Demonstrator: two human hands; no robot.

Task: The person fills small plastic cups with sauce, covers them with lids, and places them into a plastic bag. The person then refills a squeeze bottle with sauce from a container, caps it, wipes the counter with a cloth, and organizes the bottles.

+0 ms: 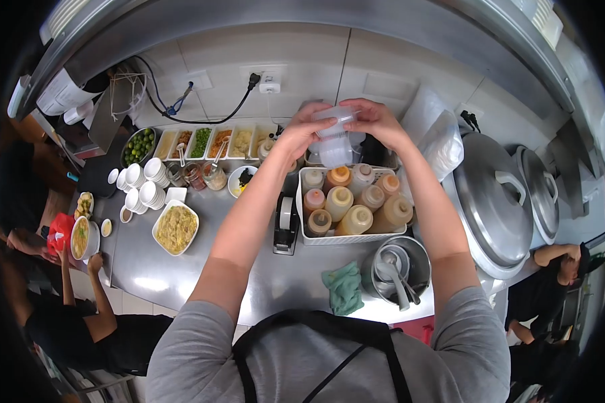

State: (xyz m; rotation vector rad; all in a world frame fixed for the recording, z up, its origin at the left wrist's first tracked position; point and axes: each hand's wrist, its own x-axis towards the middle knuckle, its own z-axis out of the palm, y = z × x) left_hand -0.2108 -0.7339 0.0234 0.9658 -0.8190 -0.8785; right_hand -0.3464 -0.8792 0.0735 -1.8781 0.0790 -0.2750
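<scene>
Both arms reach forward over a white basket of squeeze bottles. Between my left hand and my right hand is a stack of clear plastic containers or lids. The fingers of my left hand grip its left side, while those of my right hand pinch the upper right part. More clear plastic hangs just below the fingers, above the bottles. What stands behind the stack is mostly hidden.
Left: tape dispenser, noodle dish, stacked white cups, topping trays. Right: metal pot with ladles, green cloth, large lidded pots. People stand at far left and far right.
</scene>
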